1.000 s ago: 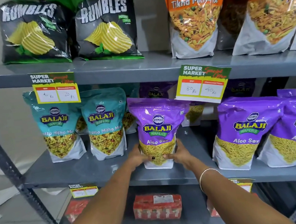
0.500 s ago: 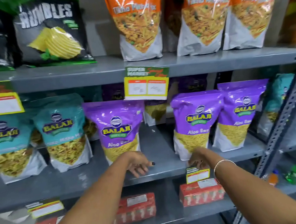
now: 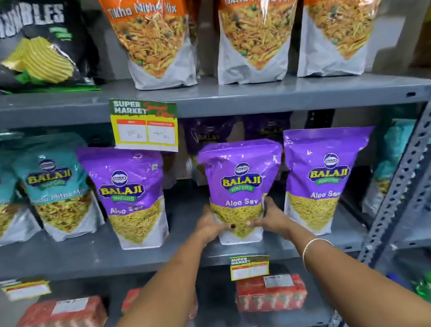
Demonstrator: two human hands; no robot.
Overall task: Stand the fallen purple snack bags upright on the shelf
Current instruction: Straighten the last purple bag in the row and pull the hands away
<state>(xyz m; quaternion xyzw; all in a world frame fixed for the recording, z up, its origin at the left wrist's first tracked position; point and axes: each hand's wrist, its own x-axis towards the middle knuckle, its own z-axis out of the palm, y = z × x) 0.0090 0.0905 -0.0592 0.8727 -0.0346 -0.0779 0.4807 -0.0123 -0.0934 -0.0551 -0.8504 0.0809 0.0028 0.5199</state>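
Both hands clamped on the middle purple bag [image 3: 241, 187] at its lower sides: left hand [image 3: 210, 226], right hand [image 3: 272, 217]. Bag stands upright at the front of the middle shelf [image 3: 86, 257]. Left purple bag [image 3: 133, 198] and right purple bag [image 3: 325, 178] also upright, hands off. More purple bags in the back row, too dark to tell their state. Looks nearly done: front row all standing, just this one to release. Versus half a second ago: both hands were free near the shelf edge, off any bag; now they're on the middle one.
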